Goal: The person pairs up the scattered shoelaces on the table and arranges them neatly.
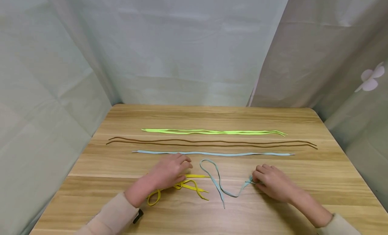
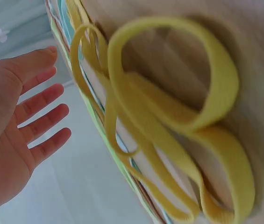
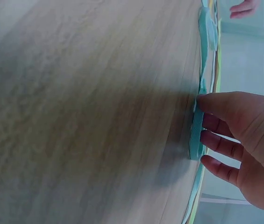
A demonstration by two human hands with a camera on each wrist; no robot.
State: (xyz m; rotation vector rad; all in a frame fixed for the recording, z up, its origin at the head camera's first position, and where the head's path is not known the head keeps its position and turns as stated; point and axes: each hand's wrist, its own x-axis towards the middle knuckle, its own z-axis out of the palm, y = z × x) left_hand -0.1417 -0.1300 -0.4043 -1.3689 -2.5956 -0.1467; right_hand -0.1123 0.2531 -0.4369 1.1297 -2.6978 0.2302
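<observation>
My left hand (image 1: pixel 171 171), its fingers spread and slightly bent, hovers over the tangled yellow shoelace (image 1: pixel 194 187). In the left wrist view the yellow lace (image 2: pixel 225 135) lies in loose loops beside that hand (image 2: pixel 10 116), and nothing is between its fingers. Over on the right side, my right hand (image 1: pixel 274 182) pinches one end of a crumpled light blue shoelace (image 1: pixel 219 182). Seen from the right wrist, the thumb and fingertips (image 3: pixel 209 100) meet at a folded part of this blue lace (image 3: pixel 196 135). Its other end trails in a bend toward the yellow one.
Farther back on the wooden table (image 1: pixel 212 117), a straight light blue lace (image 1: pixel 212 154) lies nearest. Behind it run two thin brown laces (image 1: pixel 212 141), then a neon green set (image 1: pixel 239 132). Pale curtains (image 1: pixel 188 53) hang around the table.
</observation>
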